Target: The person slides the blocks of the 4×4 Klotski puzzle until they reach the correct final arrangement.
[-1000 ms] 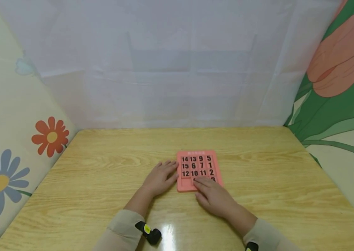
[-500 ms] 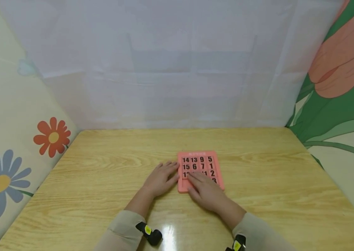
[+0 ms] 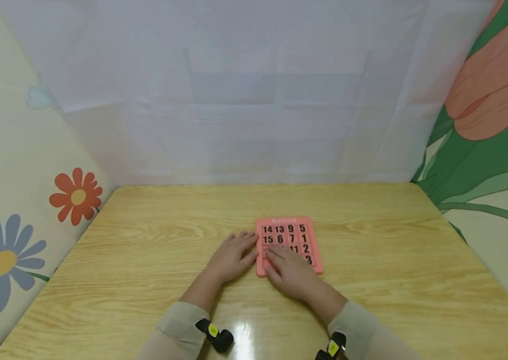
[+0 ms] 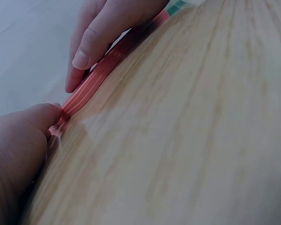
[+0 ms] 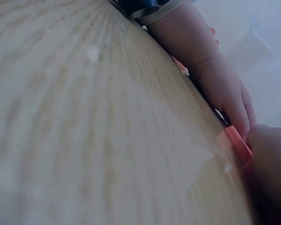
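Note:
A pink sliding number puzzle (image 3: 290, 220) lies flat on the wooden table. Rows 14 13 9 5 and 15 6 7 1 show in full. My right hand (image 3: 292, 272) lies over the lower left of the board, its fingertips on the tiles there and its fingers fairly straight. Tiles 11 and 2 (image 3: 306, 248) show above it and tile 3 (image 3: 309, 260) to its right; the tiles underneath are hidden. Beside the puzzle, my left hand (image 3: 230, 257) rests with extended fingers against the left edge. In the left wrist view the left thumb (image 4: 42, 117) is right at the puzzle's side.
The wooden table (image 3: 145, 225) stretches around the puzzle. A white sheet (image 3: 254, 125) hangs at the back edge. Flower-printed panels (image 3: 1, 260) stand at the left and right. Both wrists carry black straps with small cameras (image 3: 221, 341).
My right hand has moved left and slightly up across the board, now covering tiles 12 and 10, which were visible earlier. The left hand stays at the puzzle's left edge.

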Available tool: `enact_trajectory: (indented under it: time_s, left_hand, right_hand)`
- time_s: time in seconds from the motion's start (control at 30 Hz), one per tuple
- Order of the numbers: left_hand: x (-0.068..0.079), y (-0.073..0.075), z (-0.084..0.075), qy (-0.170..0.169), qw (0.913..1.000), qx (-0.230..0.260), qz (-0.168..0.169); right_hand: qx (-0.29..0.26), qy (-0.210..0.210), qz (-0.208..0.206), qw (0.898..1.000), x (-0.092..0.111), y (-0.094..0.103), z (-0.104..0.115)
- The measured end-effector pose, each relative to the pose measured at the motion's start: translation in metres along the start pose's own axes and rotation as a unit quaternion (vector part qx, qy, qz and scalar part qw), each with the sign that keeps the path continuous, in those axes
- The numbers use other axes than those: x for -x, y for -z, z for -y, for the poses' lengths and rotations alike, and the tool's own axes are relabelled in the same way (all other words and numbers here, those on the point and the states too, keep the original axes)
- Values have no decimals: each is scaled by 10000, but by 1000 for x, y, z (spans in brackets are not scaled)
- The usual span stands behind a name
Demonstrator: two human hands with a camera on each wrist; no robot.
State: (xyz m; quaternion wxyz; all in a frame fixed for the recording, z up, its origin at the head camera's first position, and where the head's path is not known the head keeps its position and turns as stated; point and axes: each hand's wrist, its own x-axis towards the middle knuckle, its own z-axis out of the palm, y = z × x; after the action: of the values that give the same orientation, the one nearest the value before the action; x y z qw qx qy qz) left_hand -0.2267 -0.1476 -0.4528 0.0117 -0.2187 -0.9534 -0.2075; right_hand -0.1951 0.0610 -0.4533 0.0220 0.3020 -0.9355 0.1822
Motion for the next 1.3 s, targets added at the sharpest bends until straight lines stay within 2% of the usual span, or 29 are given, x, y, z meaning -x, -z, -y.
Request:
enact_trajectory:
  time_s: [0.47,0.73,0.87,1.1,1.3]
  left_hand:
    - [-1,-1,1,48,10000,-34,29]
    - [-1,-2,2,95,9999,-27,68]
    - [-1,-2,1,88,9999,1,55]
    - [-2,-1,1,38,10000,-14,30]
    - [-1,-1,2,11,10000,-45,61]
  right_hand:
    - [-25,96,206,9997,17,2,5]
    - [-28,330,-67,9994,23,0,6]
    - [-115,311,-43,9994,24,0,5]
    - [-258,72,-94,9996,16,7,-2]
    - [-26,-169,-165,9997,-1,14,-13]
